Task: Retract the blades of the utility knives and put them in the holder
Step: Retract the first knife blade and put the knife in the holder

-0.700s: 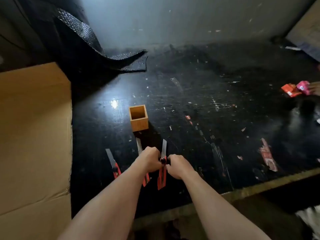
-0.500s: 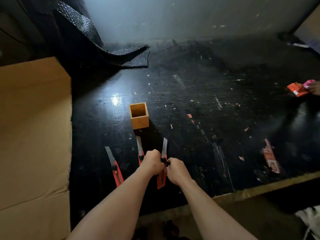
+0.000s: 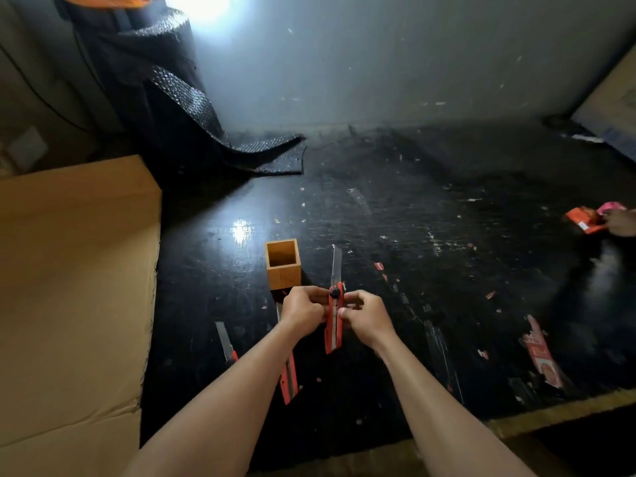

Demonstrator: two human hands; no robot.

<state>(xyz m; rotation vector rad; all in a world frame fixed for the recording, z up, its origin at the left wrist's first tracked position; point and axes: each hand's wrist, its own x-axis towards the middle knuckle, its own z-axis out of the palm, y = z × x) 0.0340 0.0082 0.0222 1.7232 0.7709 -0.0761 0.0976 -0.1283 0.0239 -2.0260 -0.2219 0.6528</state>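
Observation:
I hold a red utility knife (image 3: 335, 325) upright above the black table, its long blade (image 3: 336, 265) still out and pointing away from me. My left hand (image 3: 303, 309) grips the handle from the left and my right hand (image 3: 364, 315) from the right, fingers near the black wheel at the top of the handle. The square wooden holder (image 3: 283, 266) stands just beyond my left hand, with nothing seen inside. A second red knife (image 3: 288, 376) lies under my left forearm, blade out. A third knife (image 3: 225, 342) lies further left, its handle mostly hidden by my arm.
A large cardboard box (image 3: 72, 297) fills the left side. A roll of black embossed matting (image 3: 192, 108) leans at the back left. Another person's hand (image 3: 621, 222) holds red and pink packets at the far right. A torn red label (image 3: 542, 352) sticks near the table's front edge (image 3: 557, 413).
Both hands have lifted the knife off the table and raised it nearer the holder. The camera tilted up, showing more of the wall.

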